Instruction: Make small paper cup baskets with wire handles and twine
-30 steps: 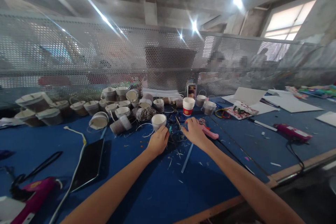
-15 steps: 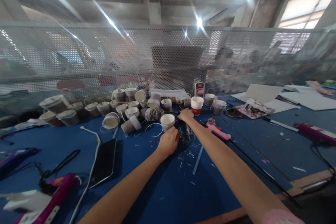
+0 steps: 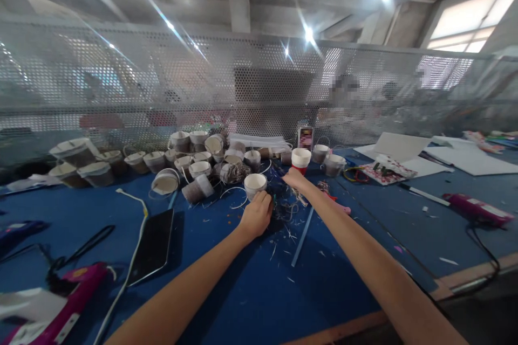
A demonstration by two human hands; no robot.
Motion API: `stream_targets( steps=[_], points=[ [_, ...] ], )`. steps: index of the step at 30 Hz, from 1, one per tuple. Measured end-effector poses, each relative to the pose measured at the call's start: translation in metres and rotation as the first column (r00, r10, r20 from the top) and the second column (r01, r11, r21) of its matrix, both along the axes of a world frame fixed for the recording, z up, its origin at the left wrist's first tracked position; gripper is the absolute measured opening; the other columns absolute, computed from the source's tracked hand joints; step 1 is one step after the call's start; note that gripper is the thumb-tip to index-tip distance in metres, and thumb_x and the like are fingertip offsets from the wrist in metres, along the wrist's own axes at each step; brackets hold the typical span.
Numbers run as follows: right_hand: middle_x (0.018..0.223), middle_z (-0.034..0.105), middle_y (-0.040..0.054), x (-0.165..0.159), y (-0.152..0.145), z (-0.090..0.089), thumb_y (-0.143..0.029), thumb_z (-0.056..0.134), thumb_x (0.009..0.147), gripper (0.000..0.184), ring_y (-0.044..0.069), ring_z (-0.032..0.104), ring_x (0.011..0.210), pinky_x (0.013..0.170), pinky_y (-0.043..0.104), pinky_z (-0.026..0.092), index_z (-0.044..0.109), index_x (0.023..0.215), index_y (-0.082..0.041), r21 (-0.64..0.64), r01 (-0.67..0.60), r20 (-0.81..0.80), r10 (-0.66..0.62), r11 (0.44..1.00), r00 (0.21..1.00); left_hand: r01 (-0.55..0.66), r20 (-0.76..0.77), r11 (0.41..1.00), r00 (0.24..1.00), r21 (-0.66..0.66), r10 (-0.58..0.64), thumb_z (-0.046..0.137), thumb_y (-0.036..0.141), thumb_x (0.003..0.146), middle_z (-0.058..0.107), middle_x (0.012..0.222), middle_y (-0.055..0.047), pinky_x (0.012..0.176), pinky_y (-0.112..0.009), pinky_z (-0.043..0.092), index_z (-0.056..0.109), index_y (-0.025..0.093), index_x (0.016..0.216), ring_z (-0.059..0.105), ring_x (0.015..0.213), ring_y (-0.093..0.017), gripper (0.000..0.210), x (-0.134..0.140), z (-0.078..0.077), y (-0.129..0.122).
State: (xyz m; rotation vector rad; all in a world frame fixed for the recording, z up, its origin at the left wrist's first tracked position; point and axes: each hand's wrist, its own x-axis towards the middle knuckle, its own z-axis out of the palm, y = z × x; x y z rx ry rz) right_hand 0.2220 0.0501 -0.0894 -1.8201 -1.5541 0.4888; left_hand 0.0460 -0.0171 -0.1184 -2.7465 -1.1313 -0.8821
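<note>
My left hand [image 3: 257,214] is closed, its fingers curled against the front right of an upright paper cup [image 3: 255,185] with a white inside and a greyish wrapped side. Whatever its fingertips grip is hidden, and a small teal bit shows beside them. My right hand [image 3: 295,179] is closed in front of a stack of white and red paper cups [image 3: 301,158]. A slim dark-blue object [image 3: 277,171] reaches left from its fingertips; its kind is unclear. Loose twine scraps [image 3: 288,210] lie between the hands.
Several twine-wrapped cups [image 3: 201,168] crowd the back left. A phone [image 3: 152,247] and white cable [image 3: 140,237] lie left. A pink glue gun [image 3: 343,208] is partly behind my right forearm. Papers [image 3: 402,145] and a magenta tool [image 3: 477,209] lie right. A perforated screen [image 3: 182,81] stands behind.
My right hand has shifted right, nearer the front of the red and white cups, uncovering the dark-blue object. My left hand has edged up against the wrapped cup. The view has turned slightly.
</note>
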Motion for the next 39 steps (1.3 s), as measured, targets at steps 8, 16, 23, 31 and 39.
stream_targets(
  steps=[8,16,23,31,39],
  points=[
    [0.095,0.064,0.0081,-0.005,-0.022,-0.002,-0.02,0.047,0.075,0.027,0.013,0.061,0.083,0.074,0.024,0.045,0.052,0.1,-0.012,0.255,-0.089,-0.284,0.162,0.963,0.945,0.028,-0.065,0.999,0.998,0.016,-0.027,0.034,0.016,0.085,0.054,0.087,-0.007,0.078,-0.034,0.045,0.05,0.016,0.086,0.049,0.087,-0.019,0.015,0.001,0.0,-0.001],
    [0.075,0.062,0.0018,-0.002,-0.002,0.021,-0.044,0.054,0.064,0.032,0.014,0.058,0.072,0.067,0.026,0.046,0.052,0.08,-0.017,0.4,-0.008,-0.592,0.265,0.917,0.761,0.026,-0.107,0.998,0.994,-0.054,-0.031,0.034,0.017,0.086,0.059,0.091,-0.008,0.079,-0.032,0.045,0.05,0.015,0.094,0.052,0.09,-0.019,0.018,0.001,-0.002,0.0],
    [0.075,0.061,0.0031,0.009,0.008,0.045,-0.054,0.055,0.063,0.037,0.017,0.056,0.08,0.073,0.029,0.044,0.054,0.074,-0.019,0.474,-0.036,-0.565,0.336,0.88,0.753,0.005,-0.053,0.996,0.999,-0.089,-0.01,0.034,0.019,0.086,0.058,0.09,-0.007,0.078,-0.03,0.046,0.05,0.016,0.091,0.053,0.089,-0.017,0.017,0.0,-0.001,-0.001],
    [0.052,0.051,-0.0018,0.041,-0.029,0.057,-0.059,0.048,0.071,0.04,0.013,0.053,0.053,0.053,0.026,0.043,0.052,0.068,-0.02,0.38,-0.114,-0.717,0.37,0.918,0.591,-0.009,-0.003,0.997,1.0,-0.08,0.009,0.033,0.018,0.086,0.059,0.087,-0.007,0.072,-0.028,0.046,0.048,0.017,0.089,0.056,0.083,-0.017,0.015,-0.002,-0.002,0.002],
    [0.049,0.042,-0.0025,0.056,-0.093,0.053,-0.06,0.025,0.082,0.051,0.01,0.04,0.041,0.047,0.026,0.041,0.049,0.068,-0.017,0.23,-0.379,-0.883,0.356,0.896,0.307,-0.067,0.022,0.99,0.997,-0.127,0.071,0.034,0.024,0.087,0.06,0.08,-0.005,0.064,-0.027,0.045,0.046,0.019,0.085,0.059,0.074,-0.017,0.014,-0.002,-0.007,0.007]
  ],
)
